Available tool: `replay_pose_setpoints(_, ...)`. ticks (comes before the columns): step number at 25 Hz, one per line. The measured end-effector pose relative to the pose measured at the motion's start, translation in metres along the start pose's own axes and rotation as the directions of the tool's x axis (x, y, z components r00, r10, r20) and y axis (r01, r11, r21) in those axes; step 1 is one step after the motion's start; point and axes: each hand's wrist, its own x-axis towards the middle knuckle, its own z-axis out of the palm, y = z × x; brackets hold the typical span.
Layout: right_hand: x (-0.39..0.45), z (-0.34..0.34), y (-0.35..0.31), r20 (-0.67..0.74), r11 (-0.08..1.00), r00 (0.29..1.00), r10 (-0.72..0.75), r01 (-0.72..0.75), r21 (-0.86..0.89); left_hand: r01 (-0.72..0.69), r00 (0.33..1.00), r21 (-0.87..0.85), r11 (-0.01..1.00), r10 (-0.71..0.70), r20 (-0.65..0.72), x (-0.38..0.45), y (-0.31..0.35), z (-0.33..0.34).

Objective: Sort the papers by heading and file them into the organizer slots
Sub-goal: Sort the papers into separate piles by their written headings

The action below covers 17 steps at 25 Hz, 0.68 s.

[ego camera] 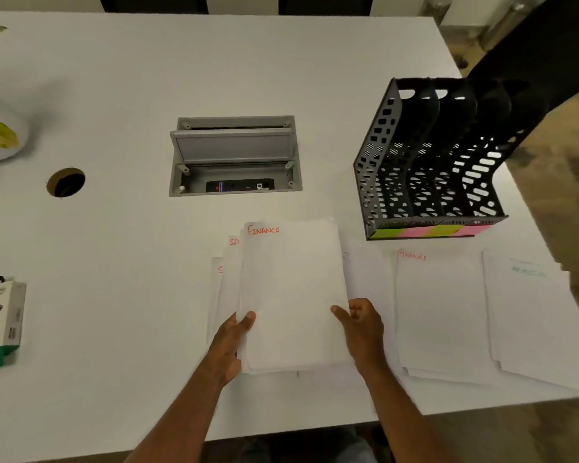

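A stack of white papers (295, 292) is held a little above the white table (114, 95); its top sheet is headed FINANCE in red. My left hand (231, 342) grips the stack's lower left edge and my right hand (360, 325) pinches its lower right edge. Under the stack on the left lie sheets (226, 279) whose red headings start with S. To the right lies a pile headed FINANCE (442, 312), and further right a pile with a faint green heading (535, 315). The black mesh organizer (428, 162), with several slots and pink and green labels along its front, stands behind those piles.
A grey cable box (234, 157) with its lid raised is set into the table's middle. A round cable hole (66, 182) lies to the left. A product box (0, 322) rests at the left edge, a white plant pot (0, 142) further back. The table's front edge is close.
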Motion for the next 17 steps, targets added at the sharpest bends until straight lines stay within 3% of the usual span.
replay_pose_setpoints(8, 0.028, -0.087, 0.048, -0.118, 0.992, 0.989, -0.092, 0.081, -0.096, -0.006, 1.0, 0.018, 1.0, 0.006, 0.012, 0.001, -0.034, 0.092)
replay_pose_setpoints(10, 0.04, -0.12, 0.064, -0.215, 0.985, 0.97, -0.109, 0.077, -0.152, -0.013, 1.0, 0.038, 0.999, 0.013, 0.0, 0.005, -0.045, 0.111)
replay_pose_setpoints(13, 0.059, -0.176, 0.092, -0.39, 0.97, 0.914, -0.115, 0.02, -0.241, -0.018, 1.0, 0.049, 0.999, 0.018, -0.004, 0.006, -0.056, 0.133)
replay_pose_setpoints(17, 0.076, -0.229, 0.136, -0.423, 0.924, 0.901, -0.097, -0.077, -0.374, -0.013, 1.0, 0.045, 0.999, 0.014, -0.018, 0.005, -0.068, 0.149)
